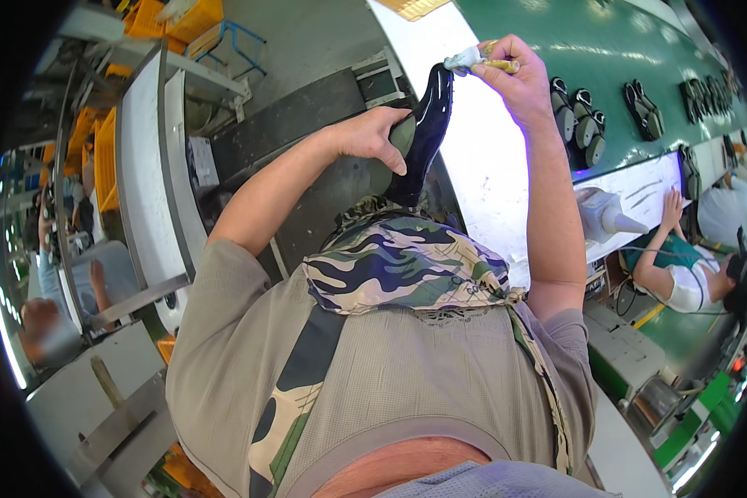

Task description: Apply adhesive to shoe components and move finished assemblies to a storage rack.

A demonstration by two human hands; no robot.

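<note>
My left hand (368,134) grips a shoe sole (429,137) by its left side, thumb and fingers closed round it. The sole stands lengthwise away from me, its black face glossy and wet-looking, with a grey-green side under my hand. Up at the sole's far end, my right hand (516,81) pinches a small tool (465,60) with a yellowish handle and a whitish-blue head. That head touches or nearly touches the sole's tip. A camouflage apron (407,264) bunches just below the sole's near end.
A white work surface (494,158) runs beside my right forearm. Further right are a translucent nozzle bottle (602,217), a green conveyor (506,29) carrying several black sandals (588,124), and a co-worker (681,270). Yellow crates (108,158) and a metal-edged bench (145,166) stand left.
</note>
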